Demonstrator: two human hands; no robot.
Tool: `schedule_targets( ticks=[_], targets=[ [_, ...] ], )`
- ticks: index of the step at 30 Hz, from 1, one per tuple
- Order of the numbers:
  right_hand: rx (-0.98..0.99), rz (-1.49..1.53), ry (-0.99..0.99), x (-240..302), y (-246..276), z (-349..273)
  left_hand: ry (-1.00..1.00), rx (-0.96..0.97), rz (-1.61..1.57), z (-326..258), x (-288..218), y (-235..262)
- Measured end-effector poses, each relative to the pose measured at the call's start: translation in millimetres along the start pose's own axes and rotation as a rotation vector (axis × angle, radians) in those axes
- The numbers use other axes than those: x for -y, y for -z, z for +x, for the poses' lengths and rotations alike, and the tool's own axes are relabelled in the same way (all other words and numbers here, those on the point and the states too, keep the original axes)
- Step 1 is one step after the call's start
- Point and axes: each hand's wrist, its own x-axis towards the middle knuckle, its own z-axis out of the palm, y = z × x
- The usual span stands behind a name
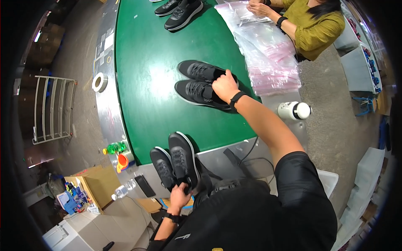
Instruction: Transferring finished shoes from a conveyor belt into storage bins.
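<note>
Two pairs of black sneakers with grey-white soles are at my hands. At the near edge of the green work surface (pixel 146 121), my left hand (pixel 180 196) is closed on the heel ends of one pair of sneakers (pixel 181 157), whose toes point away from me. My right arm reaches forward over the surface. Its hand (pixel 226 86) grips the second pair of sneakers (pixel 196 90) at the collars, where the two shoes lie side by side with toes to the left. My right fingertips are partly hidden inside the shoe openings.
More black sneakers (pixel 184 14) stand at the far end. Clear plastic bags (pixel 268 58) lie along the right edge, near a co-worker's hands (pixel 259 9). A white bottle (pixel 293 111) sits at right; a tape roll (pixel 99 82), green bottle (pixel 115 147) and phone (pixel 144 186) are at left.
</note>
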Motion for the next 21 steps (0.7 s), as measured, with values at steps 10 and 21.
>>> schedule_targets(
  ticks=[10,21],
  targets=[
    [0.294,0.532,-0.292,75.4,58.6,-214.6,-0.053,-0.128,-0.045,-12.8,-19.2,-9.7],
    [0.085,1.043,-0.34,161.7,63.5,-374.2,-0.286,-0.132,0.099,-69.0,4.1,-38.0]
  ],
)
